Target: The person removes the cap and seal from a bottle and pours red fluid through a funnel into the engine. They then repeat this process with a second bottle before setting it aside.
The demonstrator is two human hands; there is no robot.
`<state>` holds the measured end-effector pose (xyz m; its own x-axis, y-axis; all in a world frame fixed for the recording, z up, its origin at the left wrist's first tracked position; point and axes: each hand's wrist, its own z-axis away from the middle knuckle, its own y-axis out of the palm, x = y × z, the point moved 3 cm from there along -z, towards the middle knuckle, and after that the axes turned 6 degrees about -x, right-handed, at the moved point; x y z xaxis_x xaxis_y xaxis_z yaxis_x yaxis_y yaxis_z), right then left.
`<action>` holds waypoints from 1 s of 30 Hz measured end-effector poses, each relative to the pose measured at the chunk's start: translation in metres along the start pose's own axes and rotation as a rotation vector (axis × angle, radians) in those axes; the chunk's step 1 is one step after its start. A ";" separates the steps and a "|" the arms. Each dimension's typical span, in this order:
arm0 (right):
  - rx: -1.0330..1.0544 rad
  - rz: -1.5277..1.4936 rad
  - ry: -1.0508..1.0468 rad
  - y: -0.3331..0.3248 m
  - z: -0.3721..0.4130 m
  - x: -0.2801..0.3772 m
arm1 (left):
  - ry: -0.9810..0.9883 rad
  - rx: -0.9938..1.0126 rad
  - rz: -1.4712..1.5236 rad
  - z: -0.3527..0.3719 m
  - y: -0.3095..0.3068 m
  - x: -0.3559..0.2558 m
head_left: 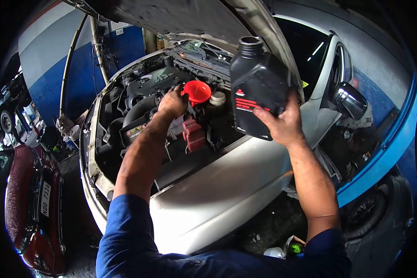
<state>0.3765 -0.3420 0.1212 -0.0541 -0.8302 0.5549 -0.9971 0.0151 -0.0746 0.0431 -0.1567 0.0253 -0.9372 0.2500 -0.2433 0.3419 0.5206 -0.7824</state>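
My left hand (173, 102) reaches into the engine bay (139, 97) of a silver car and grips a red funnel (197, 91) that stands upright among the engine parts. My right hand (282, 123) holds a black oil jug (257, 88) with a red label, upright and above the fender (227, 185). The jug's threaded neck at the top has no cap on it. A white round cap (217, 98) sits just right of the funnel.
The raised hood (180, 18) hangs overhead, held by a prop rod (69, 65). A red battery cover (193, 133) lies below the funnel. A dark red car (30, 204) stands at left. A side mirror (352, 102) and a blue wall (384, 148) are at right.
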 end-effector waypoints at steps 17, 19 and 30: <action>0.096 0.182 0.058 0.015 -0.058 -0.118 | -0.054 -0.050 -0.283 -0.083 0.049 0.048; 0.085 0.156 0.044 0.015 -0.056 -0.126 | 0.039 -0.046 -0.190 -0.059 0.006 0.034; 0.128 0.008 0.042 0.016 -0.051 -0.139 | -0.548 -0.169 0.860 0.110 -0.204 0.136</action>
<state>0.3655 -0.1978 0.0848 -0.0672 -0.8059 0.5882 -0.9818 -0.0515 -0.1826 -0.1616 -0.3183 0.0888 -0.2596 0.2074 -0.9432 0.8766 0.4604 -0.1400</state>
